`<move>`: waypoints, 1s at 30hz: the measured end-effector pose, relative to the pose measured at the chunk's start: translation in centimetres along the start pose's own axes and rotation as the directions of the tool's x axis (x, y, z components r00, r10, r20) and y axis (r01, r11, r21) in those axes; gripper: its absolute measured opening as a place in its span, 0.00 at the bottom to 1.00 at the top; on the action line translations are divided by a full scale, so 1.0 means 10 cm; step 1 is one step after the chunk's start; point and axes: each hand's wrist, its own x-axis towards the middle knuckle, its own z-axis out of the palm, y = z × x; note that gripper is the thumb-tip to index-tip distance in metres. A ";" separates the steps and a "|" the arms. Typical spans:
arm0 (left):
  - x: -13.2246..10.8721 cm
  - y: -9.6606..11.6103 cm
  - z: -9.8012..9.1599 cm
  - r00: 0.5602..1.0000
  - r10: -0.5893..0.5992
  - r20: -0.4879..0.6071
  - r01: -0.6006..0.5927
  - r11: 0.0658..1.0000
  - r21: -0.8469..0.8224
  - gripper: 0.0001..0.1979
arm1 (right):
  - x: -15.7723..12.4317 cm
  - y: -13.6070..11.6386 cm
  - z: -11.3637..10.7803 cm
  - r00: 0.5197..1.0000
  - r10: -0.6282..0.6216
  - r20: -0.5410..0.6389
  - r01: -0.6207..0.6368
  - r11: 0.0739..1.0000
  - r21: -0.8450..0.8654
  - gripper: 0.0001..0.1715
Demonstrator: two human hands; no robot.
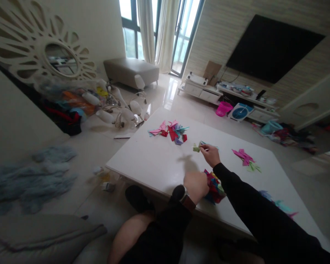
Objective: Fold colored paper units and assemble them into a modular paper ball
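Note:
My right hand is raised over the white table, its thumb and fingers pinched on a small light-green folded paper piece. My left hand, with a watch on its wrist, is at the table's near edge. It lies against a pile of many-coloured folded papers, and its fingers are hidden from me. Further back sits a cluster of pink, red and purple folded papers. To the right of my right hand are a magenta folded paper and a green one.
Blue and pink papers lie on the white table beyond my right forearm. A chandelier with white shades rests on the floor at left. A grey ottoman, a TV cabinet and a pink bin stand farther off.

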 end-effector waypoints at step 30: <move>0.71 0.79 0.92 0.996 0.087 -0.036 -0.056 0.237 -0.970 0.20 | -1.92 0.69 -1.35 0.968 0.069 -0.242 0.057 0.876 0.479 0.04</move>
